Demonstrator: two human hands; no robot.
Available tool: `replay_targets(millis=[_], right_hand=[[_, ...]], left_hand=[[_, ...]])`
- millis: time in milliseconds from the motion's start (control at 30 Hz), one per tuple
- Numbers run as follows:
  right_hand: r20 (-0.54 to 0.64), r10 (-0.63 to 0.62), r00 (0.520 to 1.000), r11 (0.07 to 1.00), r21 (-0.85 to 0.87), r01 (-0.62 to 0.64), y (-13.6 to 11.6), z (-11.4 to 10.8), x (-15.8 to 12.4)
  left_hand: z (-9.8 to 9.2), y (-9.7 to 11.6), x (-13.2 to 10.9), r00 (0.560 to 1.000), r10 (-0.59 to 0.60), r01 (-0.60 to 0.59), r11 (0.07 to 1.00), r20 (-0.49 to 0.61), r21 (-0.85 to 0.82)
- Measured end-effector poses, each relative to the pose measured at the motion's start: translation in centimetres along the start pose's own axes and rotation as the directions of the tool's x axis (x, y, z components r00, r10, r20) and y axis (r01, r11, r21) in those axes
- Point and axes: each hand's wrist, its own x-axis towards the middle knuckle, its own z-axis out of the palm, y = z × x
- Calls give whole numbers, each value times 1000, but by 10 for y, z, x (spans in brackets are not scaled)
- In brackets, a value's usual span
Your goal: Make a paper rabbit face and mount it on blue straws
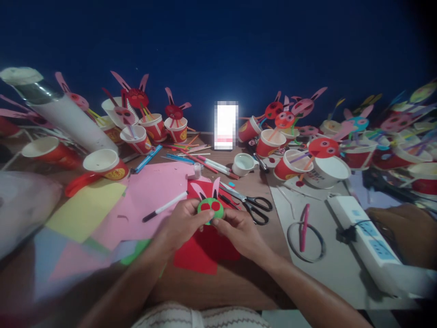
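Both my hands hold a small green paper disc (210,208) with two red circles on it and pink ears sticking up behind. My left hand (182,223) pinches its left edge with closed fingers. My right hand (239,230) grips its right and lower edge, fingers curled. The piece is held just above a red paper sheet (205,253) near the table's front edge. Black-handled scissors (254,206) lie right of my hands, and a marker with a black cap (164,207) lies to the left on pink paper (153,191).
Red paper cups (105,164) with paper rabbit faces crowd the back left and right. A lit phone (226,125) stands at the back centre. Coloured sticks (191,157), a white power strip (365,237), a wire ring with a pink stick (305,234) and another person's hand (403,228) lie around.
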Motion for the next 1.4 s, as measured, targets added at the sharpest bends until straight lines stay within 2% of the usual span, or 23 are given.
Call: replay_targets(millis=[167, 333, 500, 700, 800, 1067, 1400], right_hand=[[29, 45, 999, 998, 32, -46, -3, -5, 0], [23, 71, 997, 996, 56, -72, -7, -8, 2], [24, 96, 995, 985, 139, -98, 0, -4, 2], [-16, 82, 996, 983, 166, -78, 6, -1, 2], [-67, 53, 996, 990, 132, -44, 4, -2, 3], [-103, 6, 995, 996, 91, 3, -2, -2, 3], [-157, -29, 987, 999, 28, 34, 3, -4, 4]], left_hand=[[-1, 1, 1, 999, -26, 24, 999, -40, -47], [0, 5, 1, 999, -45, 44, 994, -9, -98], [1, 1, 2, 1000, -25, 24, 995, -8, -101], [-1, -2, 2, 996, -20, 33, 989, 89, -145], [-2, -1, 2, 995, -7, 26, 982, 98, -189], [0, -4, 1, 997, 9, -6, 999, 77, -33], [2, -1, 0, 992, 9, -9, 1000, 122, -4]])
